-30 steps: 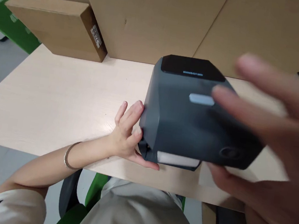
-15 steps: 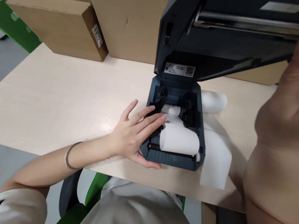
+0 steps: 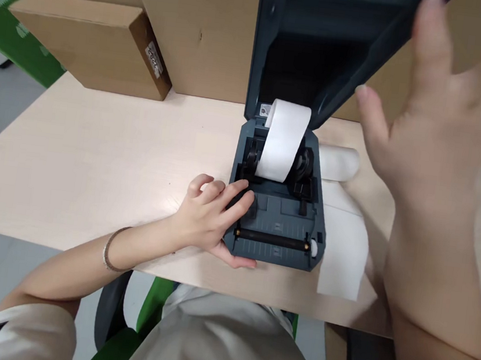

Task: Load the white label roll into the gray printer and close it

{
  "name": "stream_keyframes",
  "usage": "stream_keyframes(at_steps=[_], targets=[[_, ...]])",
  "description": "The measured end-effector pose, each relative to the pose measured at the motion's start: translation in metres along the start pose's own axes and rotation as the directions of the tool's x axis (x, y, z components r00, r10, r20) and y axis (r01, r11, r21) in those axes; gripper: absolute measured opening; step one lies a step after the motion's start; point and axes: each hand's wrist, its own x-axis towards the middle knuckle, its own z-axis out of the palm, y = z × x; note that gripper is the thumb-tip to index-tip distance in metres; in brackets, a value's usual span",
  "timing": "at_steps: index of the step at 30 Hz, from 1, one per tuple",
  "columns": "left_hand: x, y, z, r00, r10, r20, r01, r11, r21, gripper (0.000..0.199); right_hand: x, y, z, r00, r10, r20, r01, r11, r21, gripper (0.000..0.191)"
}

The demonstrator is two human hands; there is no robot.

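Observation:
A dark grey label printer (image 3: pixel 275 254) stands on the table with its lid (image 3: pixel 264 43) raised. A white paper roll (image 3: pixel 279 150) sits between the black holders inside, and its loose strip curls up toward the lid. Across the printer's front runs a bare black roller (image 3: pixel 272 239). My left hand (image 3: pixel 214 215) grips the printer's left side, two fingers over the wall and the thumb along the front edge. My right hand (image 3: pixel 440 123) is raised at the lid's right edge with fingers spread; the thumb and one fingertip are near or touching that edge, I cannot tell which.
Another white paper roll (image 3: pixel 338 163) lies right of the printer, its unrolled strip (image 3: pixel 343 251) reaching toward the table's front edge. Cardboard boxes (image 3: pixel 86 38) stand along the back of the table (image 3: pixel 94 156). A green chair (image 3: pixel 155 304) is below.
The lid has swung further up and back. The paper strip that lay forward over the roller now curls upward at the back. My right hand has moved left and spread; my left fingers have curled.

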Motion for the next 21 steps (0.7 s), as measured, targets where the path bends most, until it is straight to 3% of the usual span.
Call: stream_keyframes(at_steps=[2,3,6,9,12,15,18,21], targets=[[0.001,0.0,0.0,1.0,-0.003,-0.005,0.003,1.0,0.002,0.095,0.002,0.004,0.006,0.978,0.165,-0.127,-0.163,0.986,0.022,0.09],[0.001,0.0,0.0,1.0,-0.005,-0.006,0.005,1.0,-0.002,0.093,0.002,0.006,0.008,0.972,0.178,-0.151,-0.174,0.984,0.042,0.086],[0.001,0.001,0.001,1.0,-0.01,-0.008,0.01,1.0,-0.017,0.089,0.001,0.001,0.013,0.985,0.081,-0.155,-0.069,0.994,0.082,0.082],[0.002,0.001,0.0,1.0,-0.006,-0.012,0.006,1.0,-0.026,0.089,0.004,-0.014,0.019,0.986,0.048,-0.157,-0.034,0.996,0.088,0.061],[0.004,0.001,-0.001,1.0,0.004,-0.022,-0.004,1.0,-0.01,0.091,0.006,-0.031,0.033,0.985,-0.172,0.004,0.168,0.97,0.176,0.045],[0.004,0.001,-0.001,1.0,0.003,-0.021,-0.003,1.0,0.008,0.09,0.004,-0.04,0.049,0.895,-0.404,0.188,0.348,0.897,0.273,0.04],[0.004,0.001,-0.001,1.0,0.002,-0.021,-0.002,1.0,-0.003,0.091,0.001,-0.04,0.058,0.853,-0.464,0.239,0.412,0.88,0.237,0.034],[0.002,0.001,0.0,1.0,-0.004,-0.017,0.004,0.999,-0.035,0.093,0.001,-0.041,0.056,0.847,-0.449,0.286,0.416,0.893,0.171,0.031]])
